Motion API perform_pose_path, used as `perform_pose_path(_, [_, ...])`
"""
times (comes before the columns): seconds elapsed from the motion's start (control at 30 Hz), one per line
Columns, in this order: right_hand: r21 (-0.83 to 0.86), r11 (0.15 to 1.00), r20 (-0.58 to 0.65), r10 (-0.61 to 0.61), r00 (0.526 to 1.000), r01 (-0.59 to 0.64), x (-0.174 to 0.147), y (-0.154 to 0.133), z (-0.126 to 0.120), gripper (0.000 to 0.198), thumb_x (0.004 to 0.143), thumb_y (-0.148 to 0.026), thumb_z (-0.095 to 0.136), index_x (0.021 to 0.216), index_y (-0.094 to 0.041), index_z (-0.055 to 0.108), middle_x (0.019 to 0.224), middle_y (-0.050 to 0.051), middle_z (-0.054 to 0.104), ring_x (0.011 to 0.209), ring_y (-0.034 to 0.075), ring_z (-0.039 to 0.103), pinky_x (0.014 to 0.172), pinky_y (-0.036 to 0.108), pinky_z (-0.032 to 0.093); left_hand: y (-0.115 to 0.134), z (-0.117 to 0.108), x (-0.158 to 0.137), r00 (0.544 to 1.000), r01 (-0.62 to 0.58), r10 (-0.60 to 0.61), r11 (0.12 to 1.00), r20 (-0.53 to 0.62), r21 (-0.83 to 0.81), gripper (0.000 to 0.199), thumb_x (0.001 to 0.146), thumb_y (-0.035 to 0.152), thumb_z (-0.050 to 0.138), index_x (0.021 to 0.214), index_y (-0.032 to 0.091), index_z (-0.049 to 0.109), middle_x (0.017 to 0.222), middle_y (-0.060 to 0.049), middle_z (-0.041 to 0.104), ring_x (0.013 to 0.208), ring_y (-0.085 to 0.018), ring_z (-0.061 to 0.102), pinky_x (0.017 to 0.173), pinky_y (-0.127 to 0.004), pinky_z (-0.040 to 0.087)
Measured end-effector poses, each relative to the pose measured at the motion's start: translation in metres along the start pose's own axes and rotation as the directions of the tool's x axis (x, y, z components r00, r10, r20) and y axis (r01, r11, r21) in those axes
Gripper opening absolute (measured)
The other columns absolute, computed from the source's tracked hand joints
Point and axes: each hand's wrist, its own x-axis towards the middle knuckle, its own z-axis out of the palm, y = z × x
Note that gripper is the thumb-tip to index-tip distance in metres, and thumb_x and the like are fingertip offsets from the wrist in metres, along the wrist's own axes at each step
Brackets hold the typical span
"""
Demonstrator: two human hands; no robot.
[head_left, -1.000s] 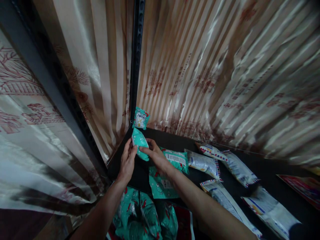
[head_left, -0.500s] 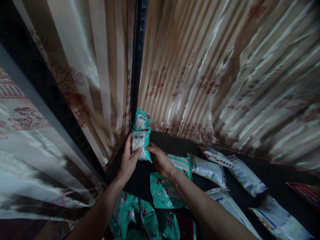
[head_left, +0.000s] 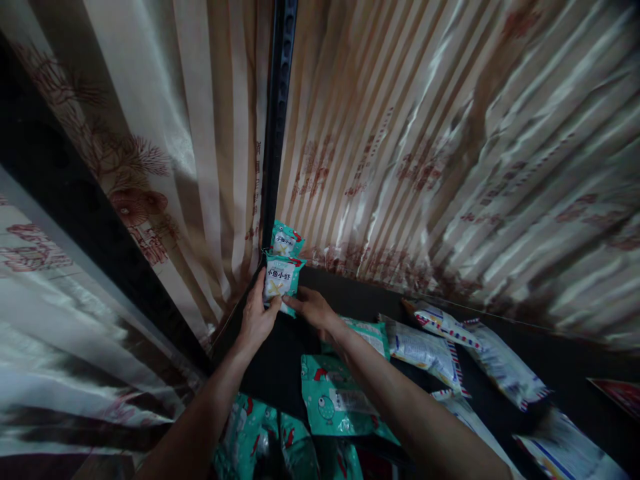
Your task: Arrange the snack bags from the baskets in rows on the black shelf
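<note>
The person's left hand (head_left: 259, 318), partly curled, has hold of a teal, pillow-shaped plastic packet with a white front panel (head_left: 281, 281), its fingers along the nine o'clock edge and thumb at six. The right hand (head_left: 311, 308), half closed, touches that packet's lower edge at five o'clock; how firmly it grips cannot be told. The held packet stands front outward, overlapping a smaller-looking matching teal packet (head_left: 287, 241) at its twelve, by a black perforated metal post (head_left: 281, 127). From the held packet, a flat teal fish-print plastic packet (head_left: 320, 403) lies toward five, and silvery-white plastic packets with striped ends (head_left: 425, 351) toward four, on a black shelf surface (head_left: 345, 283).
</note>
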Motion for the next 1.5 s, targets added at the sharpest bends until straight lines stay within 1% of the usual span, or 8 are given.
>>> perform_pose_path(0.33, [0.132,0.991,-0.114,-0.020,0.993,0.035,0.059,0.019,0.004,0.038,0.059,-0.036,0.073,0.091,-0.016,0.067,0.087,0.003,0.071,0.078,0.018,0.063,0.081,0.035,0.049,-0.016,0.015,0.007,0.996,-0.084,0.082,0.991,0.024,0.102,0.059,0.082,0.021,0.049,0.139,0.023,0.035,0.153,-0.005,0.021,0.140,-0.022,0.017,0.115,-0.044,0.016])
perform_pose_path(0.43, [0.132,0.990,-0.121,-0.038,0.992,0.054,0.067,0.020,0.006,0.034,0.060,-0.033,0.072,0.089,-0.015,0.068,0.084,0.003,0.070,0.076,0.017,0.063,0.080,0.034,0.049,-0.019,0.012,0.014,0.993,-0.112,0.106,0.988,0.060,0.108,0.056,0.083,0.023,0.047,0.138,0.025,0.037,0.152,-0.003,0.025,0.141,-0.021,0.016,0.116,-0.043,0.013])
perform_pose_path(0.6, [0.010,0.998,-0.124,-0.060,0.990,0.062,0.083,0.019,0.006,0.021,0.065,-0.023,0.065,0.085,-0.016,0.068,0.077,0.002,0.069,0.076,0.018,0.063,0.078,0.033,0.049,-0.023,0.010,0.019,0.988,-0.128,0.116,0.983,0.100,0.128,0.054,0.084,0.026,0.045,0.137,0.021,0.038,0.150,-0.006,0.029,0.140,-0.020,0.020,0.116,-0.042,0.014])
perform_pose_path(0.73, [-0.171,0.981,-0.166,-0.119,0.979,0.090,0.095,0.017,0.002,0.027,0.064,-0.019,0.064,0.091,-0.019,0.066,0.082,0.000,0.069,0.079,0.018,0.063,0.079,0.034,0.049,-0.024,0.014,0.017,0.985,-0.136,0.119,0.981,0.125,0.136,0.054,0.085,0.026,0.044,0.138,0.020,0.037,0.150,-0.006,0.028,0.140,-0.021,0.019,0.116,-0.042,0.015])
perform_pose_path(0.87, [-0.356,0.931,-0.239,-0.175,0.955,0.081,0.090,0.012,0.003,0.036,0.067,-0.021,0.064,0.102,-0.021,0.062,0.090,0.003,0.068,0.086,0.020,0.063,0.085,0.036,0.047,-0.024,0.016,0.016,0.985,-0.123,0.103,0.982,0.139,0.141,0.054,0.085,0.026,0.043,0.138,0.018,0.037,0.150,-0.008,0.029,0.140,-0.021,0.017,0.116,-0.042,0.013])
perform_pose_path(1.07, [-0.434,0.893,-0.247,-0.244,0.938,0.118,0.078,0.003,0.014,0.056,0.072,-0.036,0.066,0.124,-0.025,0.050,0.111,0.008,0.064,0.108,0.026,0.057,0.096,0.040,0.039,-0.021,0.016,0.016,0.986,-0.091,0.083,0.994,0.144,0.053,0.055,0.084,0.027,0.045,0.138,0.023,0.036,0.150,-0.004,0.029,0.140,-0.019,0.020,0.116,-0.042,0.015])
perform_pose_path(1.23, [-0.539,0.841,-0.247,-0.213,0.945,0.048,0.079,0.001,0.019,0.047,0.079,-0.030,0.059,0.124,-0.023,0.049,0.111,0.010,0.064,0.104,0.026,0.059,0.092,0.040,0.041,-0.023,0.017,0.016,0.989,-0.059,0.054,0.998,0.135,0.034,0.052,0.083,0.029,0.046,0.135,0.023,0.041,0.150,-0.004,0.030,0.140,-0.019,0.021,0.116,-0.042,0.014])
perform_pose_path(1.5, [-0.491,0.871,-0.347,-0.195,0.917,-0.001,0.073,0.002,0.014,0.038,0.077,-0.020,0.053,0.115,-0.025,0.057,0.100,0.008,0.068,0.101,0.026,0.061,0.092,0.040,0.041,-0.025,0.015,0.017,0.992,-0.036,0.034,0.999,0.121,0.020,0.052,0.084,0.032,0.048,0.134,0.021,0.043,0.148,-0.005,0.033,0.139,-0.020,0.022,0.115,-0.042,0.017])
